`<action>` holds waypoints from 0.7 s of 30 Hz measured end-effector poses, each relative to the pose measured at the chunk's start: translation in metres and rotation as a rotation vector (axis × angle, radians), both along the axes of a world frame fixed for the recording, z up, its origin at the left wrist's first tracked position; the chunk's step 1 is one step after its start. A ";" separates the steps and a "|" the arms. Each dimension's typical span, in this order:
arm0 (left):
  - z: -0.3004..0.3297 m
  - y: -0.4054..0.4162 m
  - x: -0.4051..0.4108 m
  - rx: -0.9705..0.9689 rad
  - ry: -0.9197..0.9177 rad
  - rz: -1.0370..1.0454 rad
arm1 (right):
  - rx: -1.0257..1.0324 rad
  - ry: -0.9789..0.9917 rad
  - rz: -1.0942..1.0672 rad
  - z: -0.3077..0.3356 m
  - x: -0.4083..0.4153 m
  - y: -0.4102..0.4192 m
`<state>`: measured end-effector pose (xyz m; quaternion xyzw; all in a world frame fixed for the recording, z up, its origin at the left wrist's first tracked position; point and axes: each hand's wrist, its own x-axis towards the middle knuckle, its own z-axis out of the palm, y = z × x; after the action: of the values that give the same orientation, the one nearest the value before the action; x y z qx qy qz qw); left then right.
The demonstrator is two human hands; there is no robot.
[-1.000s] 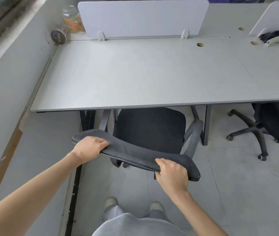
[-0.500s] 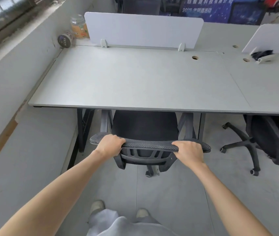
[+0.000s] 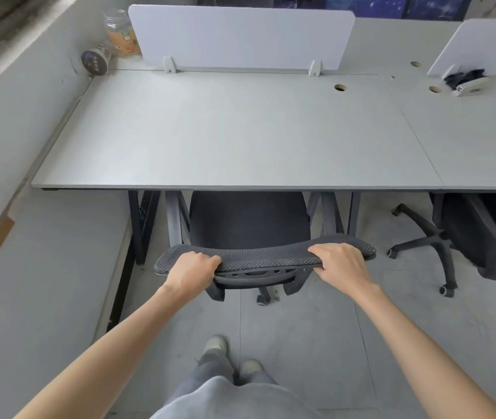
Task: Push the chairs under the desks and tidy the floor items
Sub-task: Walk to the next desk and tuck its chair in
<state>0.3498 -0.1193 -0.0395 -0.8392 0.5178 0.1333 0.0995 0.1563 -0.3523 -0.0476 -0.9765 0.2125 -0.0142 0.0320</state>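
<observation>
Head view: both hands' grip, left [image 3: 190, 272] and right [image 3: 342, 264], clasps chair backrest [image 3: 264, 255]; no legible writing.

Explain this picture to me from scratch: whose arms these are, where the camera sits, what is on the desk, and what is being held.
No machine here: a person wears one wide-angle camera on the head, looking forward and down, so the arms are their own. The left hand and right hand both grip the top edge of a black mesh office chair, whose seat is partly under the grey desk. The desk is mostly bare; at its far left corner stand a clear jar and a tape-like roll, beside a white divider panel. A second chair sits to the right. The person's shoes show below.
</observation>
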 end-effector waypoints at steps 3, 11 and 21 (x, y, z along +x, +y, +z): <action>-0.006 0.005 0.005 -0.058 0.062 0.015 | -0.084 0.053 0.033 0.005 0.001 -0.002; -0.010 -0.004 0.047 -0.153 0.105 0.031 | -0.031 -0.109 0.039 -0.015 0.029 -0.014; -0.012 -0.085 0.070 -0.113 0.037 0.102 | -0.064 0.001 -0.071 -0.006 0.072 -0.085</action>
<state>0.4196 -0.2045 -0.0514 -0.8660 0.4831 0.1241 0.0354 0.2286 -0.4371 -0.0539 -0.9690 0.2462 -0.0214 0.0002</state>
